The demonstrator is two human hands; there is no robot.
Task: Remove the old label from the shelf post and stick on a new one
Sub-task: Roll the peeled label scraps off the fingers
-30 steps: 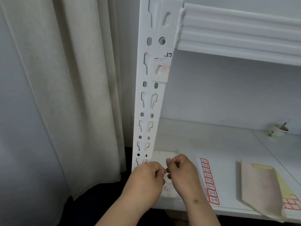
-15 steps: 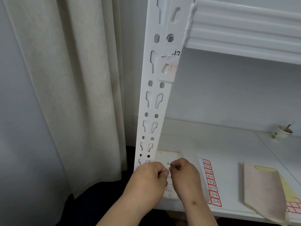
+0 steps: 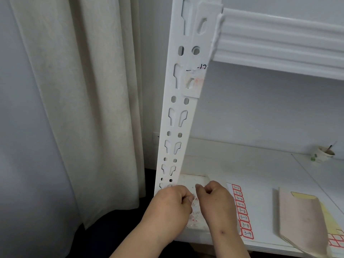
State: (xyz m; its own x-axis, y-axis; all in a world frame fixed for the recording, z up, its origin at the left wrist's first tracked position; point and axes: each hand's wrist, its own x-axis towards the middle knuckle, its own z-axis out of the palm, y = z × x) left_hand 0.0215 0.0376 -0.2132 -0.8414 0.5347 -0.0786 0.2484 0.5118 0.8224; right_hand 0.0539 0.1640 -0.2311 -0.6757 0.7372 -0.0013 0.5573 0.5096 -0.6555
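The white slotted shelf post (image 3: 176, 116) rises up the middle of the view. On its bracket a torn remnant of the old label (image 3: 195, 81) shows faded pink marks, with black handwriting just above. My left hand (image 3: 173, 203) and my right hand (image 3: 214, 200) are fisted close together low down, over a white sheet (image 3: 193, 181) dotted with small label scraps. Their fingertips are pinched; whether a scrap sits between them is too small to tell. A strip of red-bordered numbered labels (image 3: 242, 211) lies just right of my right hand.
A cream curtain (image 3: 74, 108) hangs left of the post. On the lower shelf (image 3: 251, 164) lie a beige booklet (image 3: 301, 220) over a yellow sheet with more red labels (image 3: 337, 243), and a small paper cup (image 3: 323, 155) far right. An upper shelf beam (image 3: 279, 40) runs overhead.
My fingertips, touching one second ago, have drawn slightly apart. The view has shifted a little, so the post sits further right in the frame.
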